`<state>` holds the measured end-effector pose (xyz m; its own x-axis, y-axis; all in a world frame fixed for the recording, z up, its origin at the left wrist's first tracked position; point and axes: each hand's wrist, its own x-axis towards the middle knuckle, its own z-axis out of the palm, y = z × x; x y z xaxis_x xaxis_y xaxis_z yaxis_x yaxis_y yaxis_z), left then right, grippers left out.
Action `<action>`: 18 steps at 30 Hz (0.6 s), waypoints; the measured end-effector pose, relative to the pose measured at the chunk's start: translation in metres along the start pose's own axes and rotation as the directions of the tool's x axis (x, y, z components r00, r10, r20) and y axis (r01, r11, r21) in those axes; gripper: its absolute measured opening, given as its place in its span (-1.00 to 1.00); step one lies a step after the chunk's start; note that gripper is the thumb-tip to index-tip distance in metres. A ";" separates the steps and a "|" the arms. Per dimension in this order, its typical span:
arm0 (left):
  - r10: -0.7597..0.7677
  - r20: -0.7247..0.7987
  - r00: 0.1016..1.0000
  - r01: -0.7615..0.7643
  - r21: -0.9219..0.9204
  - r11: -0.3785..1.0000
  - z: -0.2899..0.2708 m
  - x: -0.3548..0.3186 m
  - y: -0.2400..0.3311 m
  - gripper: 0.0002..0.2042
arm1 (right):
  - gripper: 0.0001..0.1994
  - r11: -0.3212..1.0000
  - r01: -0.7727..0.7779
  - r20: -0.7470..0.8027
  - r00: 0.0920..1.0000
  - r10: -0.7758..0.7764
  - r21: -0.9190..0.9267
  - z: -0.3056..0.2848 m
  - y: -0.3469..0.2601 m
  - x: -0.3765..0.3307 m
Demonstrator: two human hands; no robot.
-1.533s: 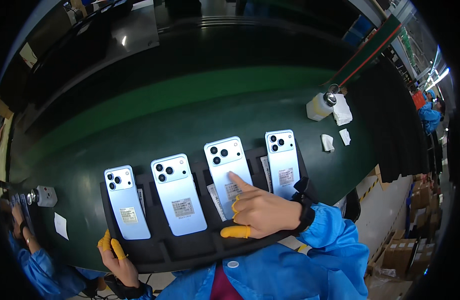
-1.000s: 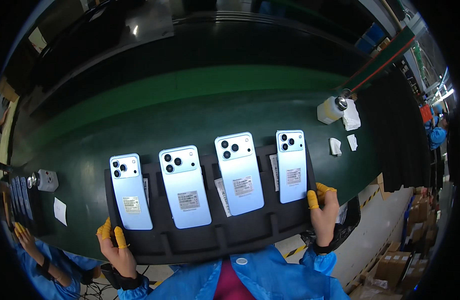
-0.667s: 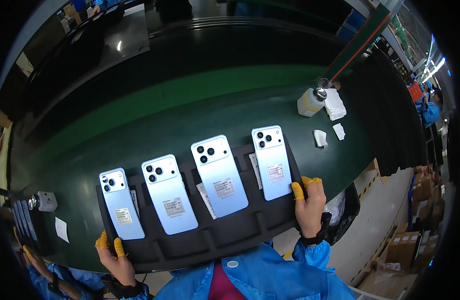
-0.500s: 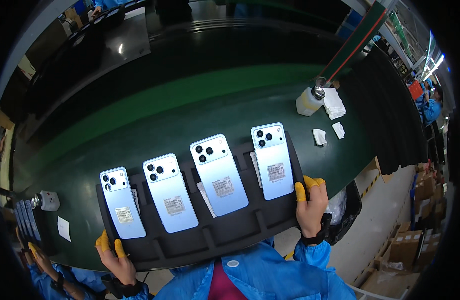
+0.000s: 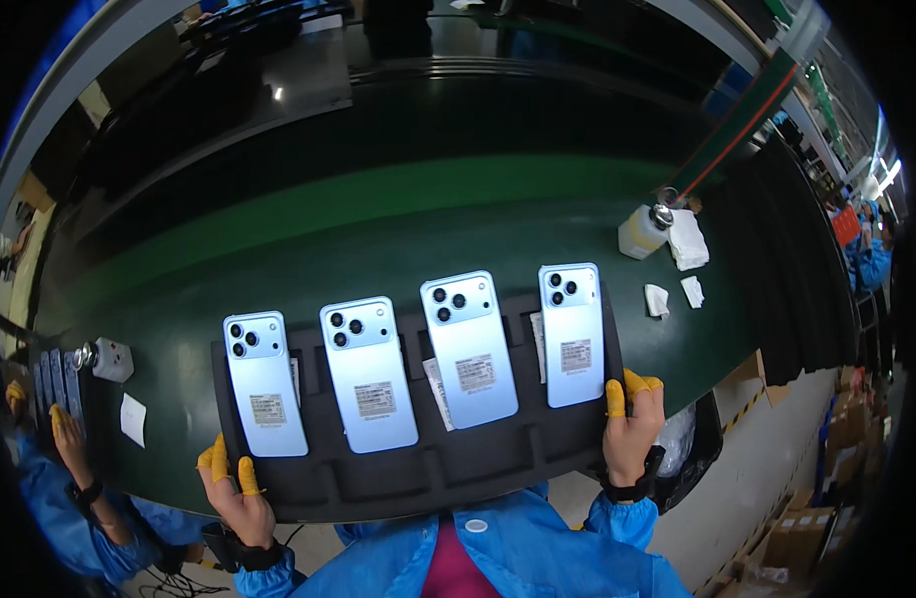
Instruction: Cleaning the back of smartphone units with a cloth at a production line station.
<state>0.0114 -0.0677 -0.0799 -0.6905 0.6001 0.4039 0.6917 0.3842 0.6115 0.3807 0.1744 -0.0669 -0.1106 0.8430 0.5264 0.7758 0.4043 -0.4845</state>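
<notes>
A black compartmented tray (image 5: 378,486) lies between my hands at the near side of the green table. My left hand (image 5: 241,503), in yellow finger cots, grips its left near corner. At its right end my right hand (image 5: 632,431), also with yellow finger cots, has hold of the edge. Several light-blue smartphones lie in a row on the tray, backs up, from the leftmost phone (image 5: 267,389) to the rightmost phone (image 5: 575,339). Each carries a grey printed label and several dark camera lenses. White paper strips (image 5: 438,394) show beside some phones.
At the right stand a pump bottle (image 5: 643,234), a stack of white wipes (image 5: 688,241) and crumpled wipes (image 5: 656,301). To the left are another bottle (image 5: 112,360), a white paper (image 5: 133,420) and a co-worker's hand (image 5: 69,439) by more phones (image 5: 59,379). Cardboard boxes (image 5: 802,538) sit right.
My view has turned slightly, so the scene appears rotated and shifted right. Both hands keep their grip on the tray. More of the co-worker's arms shows at the left.
</notes>
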 end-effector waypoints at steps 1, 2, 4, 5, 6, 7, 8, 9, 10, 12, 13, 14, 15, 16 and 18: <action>-0.026 0.009 1.000 0.026 -0.016 1.000 -0.001 0.000 0.002 -0.68 | -0.80 1.000 -0.003 -0.009 1.000 0.003 -0.001 0.000 0.000 0.000; -0.036 -0.003 0.999 0.036 -0.010 0.999 -0.001 0.001 0.002 -0.68 | -0.80 1.000 0.008 -0.002 1.000 -0.008 0.009 0.000 -0.001 0.000; 0.021 -0.003 1.000 -0.021 -0.024 0.999 -0.001 0.001 0.001 -0.66 | -0.81 1.000 -0.017 -0.019 1.000 0.017 -0.010 0.001 0.000 -0.002; 0.037 -0.022 0.999 -0.037 -0.011 0.999 0.000 0.000 -0.001 -0.66 | -0.82 0.999 -0.032 -0.022 0.999 0.032 0.000 0.002 0.001 -0.002; 0.028 -0.032 0.999 -0.028 -0.003 1.000 -0.001 0.001 0.000 -0.66 | -0.82 1.000 -0.022 -0.014 1.000 0.022 0.010 0.002 0.001 -0.002; 0.041 -0.024 0.999 -0.041 0.011 0.999 -0.002 0.001 0.001 -0.66 | -0.83 1.000 -0.014 -0.018 1.000 0.014 -0.004 0.002 0.000 -0.002; 0.055 -0.015 0.998 -0.054 0.025 0.998 -0.002 0.000 0.002 -0.66 | -0.83 1.000 -0.005 -0.021 1.000 0.005 -0.017 0.001 0.001 -0.002; 0.007 -0.033 0.999 -0.008 -0.027 1.000 -0.001 -0.001 0.002 -0.66 | -0.83 1.000 -0.005 -0.025 1.000 0.005 -0.013 0.003 0.002 -0.003; 0.001 -0.044 0.999 -0.002 -0.018 1.000 -0.001 -0.001 0.003 -0.66 | -0.83 1.000 0.003 -0.019 1.000 -0.003 -0.001 0.003 0.003 -0.004; 0.032 -0.029 0.999 -0.032 -0.011 0.999 -0.001 0.001 0.006 -0.66 | -0.83 1.000 -0.017 -0.030 0.999 0.017 -0.008 0.002 0.002 -0.004; 0.027 -0.044 0.999 -0.027 -0.005 1.000 0.000 0.001 0.006 -0.65 | -0.83 1.000 -0.013 -0.023 1.000 0.013 -0.013 0.001 0.002 -0.004; 0.022 -0.053 0.998 -0.022 0.001 1.000 0.000 0.001 0.006 -0.65 | -0.83 1.000 -0.006 -0.020 1.000 0.006 -0.004 0.002 0.002 -0.004; 0.028 -0.049 0.998 -0.027 0.009 1.000 -0.001 0.001 0.006 -0.65 | -0.83 1.000 -0.007 -0.017 1.000 0.007 -0.011 0.001 0.003 -0.004; 0.033 -0.045 0.998 -0.033 0.016 0.999 -0.001 0.001 0.006 -0.65 | -0.82 1.000 -0.009 -0.016 1.000 0.008 -0.018 0.002 0.003 -0.004; 0.017 -0.055 0.998 -0.017 0.017 1.000 -0.001 0.001 0.006 -0.65 | -0.82 1.000 -0.008 -0.009 1.000 0.007 -0.009 0.003 0.004 -0.005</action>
<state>0.0148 -0.0648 -0.0750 -0.6888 0.5675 0.4511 0.7065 0.3860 0.5931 0.3826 0.1731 -0.0729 -0.0991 0.8427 0.5291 0.7819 0.3949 -0.4825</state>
